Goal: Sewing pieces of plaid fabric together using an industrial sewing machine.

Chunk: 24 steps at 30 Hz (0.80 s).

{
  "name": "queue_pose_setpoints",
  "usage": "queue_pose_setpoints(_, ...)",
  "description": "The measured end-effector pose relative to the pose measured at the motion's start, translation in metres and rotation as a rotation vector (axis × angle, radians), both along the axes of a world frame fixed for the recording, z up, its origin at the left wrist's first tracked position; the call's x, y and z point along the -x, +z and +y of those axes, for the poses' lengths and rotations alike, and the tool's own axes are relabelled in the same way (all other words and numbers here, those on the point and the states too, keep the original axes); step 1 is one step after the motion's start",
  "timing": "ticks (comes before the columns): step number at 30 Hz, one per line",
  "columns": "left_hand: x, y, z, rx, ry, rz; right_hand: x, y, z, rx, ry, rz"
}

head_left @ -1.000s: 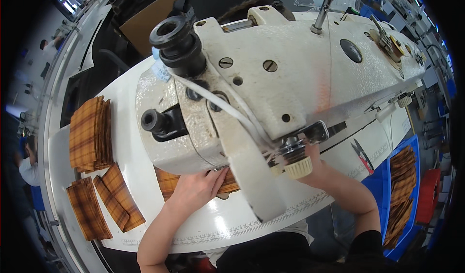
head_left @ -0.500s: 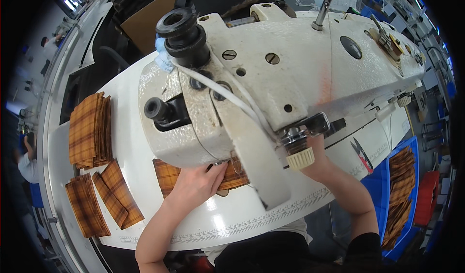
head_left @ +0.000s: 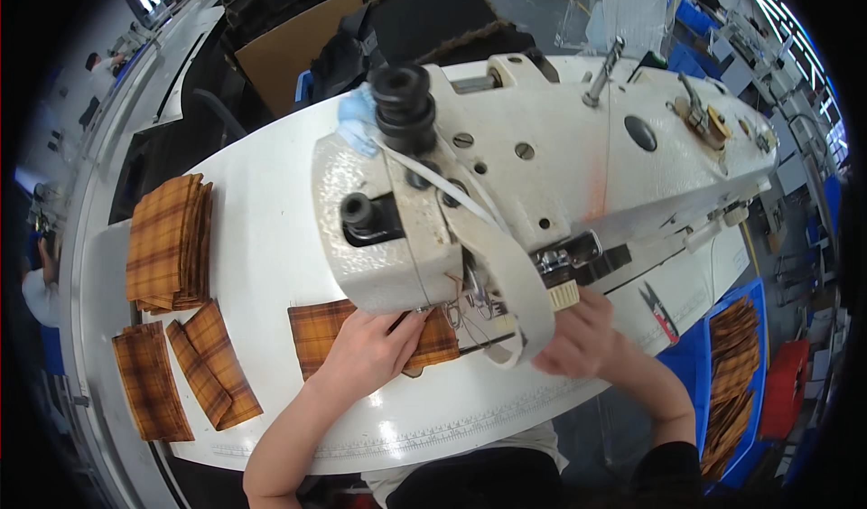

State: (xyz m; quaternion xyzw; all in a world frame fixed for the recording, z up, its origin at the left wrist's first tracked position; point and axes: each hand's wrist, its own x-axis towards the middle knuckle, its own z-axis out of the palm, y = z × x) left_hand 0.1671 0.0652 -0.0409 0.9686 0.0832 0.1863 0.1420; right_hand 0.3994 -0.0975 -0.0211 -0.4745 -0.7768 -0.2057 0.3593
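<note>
Two hands work here: our left hand (head_left: 366, 351) lies flat, fingers spread, on the plaid fabric piece (head_left: 318, 330) under the sewing machine (head_left: 506, 193); our right hand (head_left: 578, 337) is blurred, its grip we cannot tell. Fingertips so near the needle could get caught if the fabric feeds quickly.

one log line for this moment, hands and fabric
left hand flat on plaid piece | right hand by sewing machine | plaid stack left
</note>
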Motion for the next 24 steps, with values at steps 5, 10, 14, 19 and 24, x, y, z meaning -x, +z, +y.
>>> queue_pose_setpoints(5, 0.003, 0.002, -0.001, 0.003, -0.024, -0.043, -0.132, 0.088, -0.091, -0.502, -0.725, -0.405)
queue_pose_setpoints(10, 0.005, 0.0, 0.001, 0.009, -0.035, -0.066, -0.388, 0.152, -0.134, -0.012, -1.577, 0.298)
queue_pose_setpoints(14, 0.005, -0.003, 0.001, 0.021, -0.037, -0.091, -0.439, 0.092, -0.177, 0.101, -0.532, 1.534)
queue_pose_setpoints(19, 0.006, -0.004, 0.002, 0.034, -0.049, -0.081, -0.383, -0.011, -0.178, -0.21, -0.818, 1.252)
queue_pose_setpoints(24, 0.005, -0.004, 0.002, 0.018, -0.047, -0.053, -0.42, 0.091, -0.169, -0.169, -0.644, 1.299)
